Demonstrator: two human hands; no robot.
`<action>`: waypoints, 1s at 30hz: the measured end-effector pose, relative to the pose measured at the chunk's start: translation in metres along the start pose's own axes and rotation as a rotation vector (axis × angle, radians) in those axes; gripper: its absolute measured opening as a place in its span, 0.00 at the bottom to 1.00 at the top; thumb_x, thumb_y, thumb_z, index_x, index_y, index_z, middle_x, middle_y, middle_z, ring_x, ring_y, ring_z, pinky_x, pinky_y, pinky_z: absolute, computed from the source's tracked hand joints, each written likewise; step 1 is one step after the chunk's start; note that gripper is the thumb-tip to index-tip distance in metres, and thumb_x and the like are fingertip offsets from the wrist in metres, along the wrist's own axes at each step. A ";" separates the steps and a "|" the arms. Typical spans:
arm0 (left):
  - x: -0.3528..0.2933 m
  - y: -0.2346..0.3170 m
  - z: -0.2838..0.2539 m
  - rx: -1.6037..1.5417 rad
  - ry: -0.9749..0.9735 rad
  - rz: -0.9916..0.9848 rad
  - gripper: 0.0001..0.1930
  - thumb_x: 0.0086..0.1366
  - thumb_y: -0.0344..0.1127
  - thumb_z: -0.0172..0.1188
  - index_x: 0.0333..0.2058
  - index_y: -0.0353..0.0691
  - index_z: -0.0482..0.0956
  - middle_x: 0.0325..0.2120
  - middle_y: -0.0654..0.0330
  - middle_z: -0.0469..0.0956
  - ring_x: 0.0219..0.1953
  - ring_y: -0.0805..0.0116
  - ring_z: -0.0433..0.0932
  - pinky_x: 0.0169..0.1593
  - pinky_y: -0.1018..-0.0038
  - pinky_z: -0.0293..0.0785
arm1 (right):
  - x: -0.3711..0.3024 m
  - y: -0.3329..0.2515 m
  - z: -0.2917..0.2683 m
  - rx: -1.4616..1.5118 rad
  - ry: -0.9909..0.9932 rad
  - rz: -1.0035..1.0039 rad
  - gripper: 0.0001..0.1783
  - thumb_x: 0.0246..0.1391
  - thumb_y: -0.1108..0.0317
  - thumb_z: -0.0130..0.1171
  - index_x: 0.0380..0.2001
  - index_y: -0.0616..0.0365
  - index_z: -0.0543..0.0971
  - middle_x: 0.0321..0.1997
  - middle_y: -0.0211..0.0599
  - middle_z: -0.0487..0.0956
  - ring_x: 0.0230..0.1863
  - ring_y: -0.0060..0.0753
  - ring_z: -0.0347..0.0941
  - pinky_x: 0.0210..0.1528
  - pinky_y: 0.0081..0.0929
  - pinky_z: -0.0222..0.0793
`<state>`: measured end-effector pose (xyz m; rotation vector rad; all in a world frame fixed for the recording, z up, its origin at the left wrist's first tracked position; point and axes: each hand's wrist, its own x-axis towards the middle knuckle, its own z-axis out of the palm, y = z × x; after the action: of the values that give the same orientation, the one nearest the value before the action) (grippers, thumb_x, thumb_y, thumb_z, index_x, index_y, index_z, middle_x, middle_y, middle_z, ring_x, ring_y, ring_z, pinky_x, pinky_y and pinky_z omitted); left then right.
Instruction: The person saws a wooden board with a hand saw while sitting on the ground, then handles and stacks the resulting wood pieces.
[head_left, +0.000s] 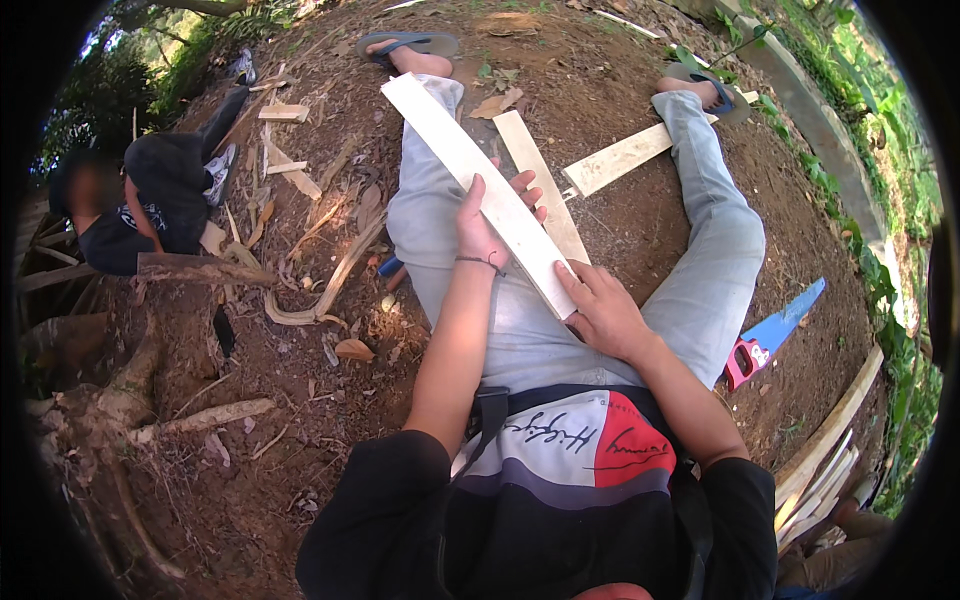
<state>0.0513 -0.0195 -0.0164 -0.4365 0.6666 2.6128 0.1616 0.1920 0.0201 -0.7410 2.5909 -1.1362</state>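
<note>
A long pale wooden board (480,185) lies slantwise over my lap, its far end above my left shin. My left hand (487,220) supports it from the left side near its middle, the thumb along the edge and the fingertips showing beyond the far edge. My right hand (605,315) grips the near end, fingers laid on the top face. Just past the held board, a second wooden board (540,180) rests between my legs. Another plank (625,160) on the ground reaches toward my right foot.
A handsaw (775,335) with a blue blade and red handle lies right of my right leg. Wood strips (825,480) are piled at the lower right. Wood offcuts (285,113), a bent branch (335,275) and roots cover the left ground. Another person (150,200) sits at far left.
</note>
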 end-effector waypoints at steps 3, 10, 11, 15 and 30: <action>0.003 0.000 -0.001 0.047 -0.082 -0.004 0.26 0.65 0.59 0.50 0.57 0.56 0.64 0.60 0.46 0.63 0.55 0.47 0.71 0.53 0.46 0.69 | 0.001 -0.001 -0.001 0.016 0.001 0.014 0.44 0.43 0.68 0.65 0.65 0.57 0.59 0.58 0.46 0.67 0.54 0.49 0.66 0.55 0.42 0.64; 0.001 -0.001 0.004 0.053 -0.107 -0.056 0.27 0.65 0.59 0.50 0.58 0.55 0.62 0.61 0.46 0.62 0.57 0.46 0.69 0.54 0.45 0.69 | 0.001 0.002 0.000 0.019 0.010 0.034 0.44 0.43 0.70 0.64 0.65 0.56 0.59 0.58 0.46 0.67 0.53 0.50 0.66 0.55 0.41 0.65; 0.002 -0.001 0.003 0.050 -0.093 -0.045 0.27 0.65 0.59 0.50 0.58 0.55 0.62 0.57 0.47 0.65 0.53 0.48 0.71 0.53 0.45 0.69 | 0.002 0.003 -0.001 0.025 -0.008 0.052 0.44 0.43 0.70 0.64 0.65 0.56 0.60 0.58 0.47 0.67 0.53 0.50 0.66 0.55 0.40 0.65; 0.002 -0.003 -0.007 0.031 -0.051 0.037 0.25 0.66 0.57 0.50 0.58 0.57 0.61 0.40 0.55 0.71 0.39 0.57 0.74 0.46 0.49 0.70 | 0.006 0.008 0.000 0.049 -0.097 0.108 0.46 0.43 0.71 0.64 0.66 0.54 0.57 0.58 0.48 0.67 0.54 0.50 0.66 0.57 0.39 0.64; 0.002 -0.008 -0.007 0.311 0.114 0.254 0.25 0.69 0.50 0.50 0.61 0.57 0.55 0.29 0.64 0.68 0.29 0.71 0.70 0.36 0.66 0.73 | 0.018 0.054 0.045 -0.056 -0.205 0.695 0.56 0.41 0.43 0.68 0.67 0.56 0.51 0.60 0.52 0.65 0.61 0.56 0.63 0.57 0.53 0.65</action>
<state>0.0545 -0.0163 -0.0257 -0.4295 1.2173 2.6615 0.1444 0.1857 -0.0497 0.0589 2.3944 -0.7246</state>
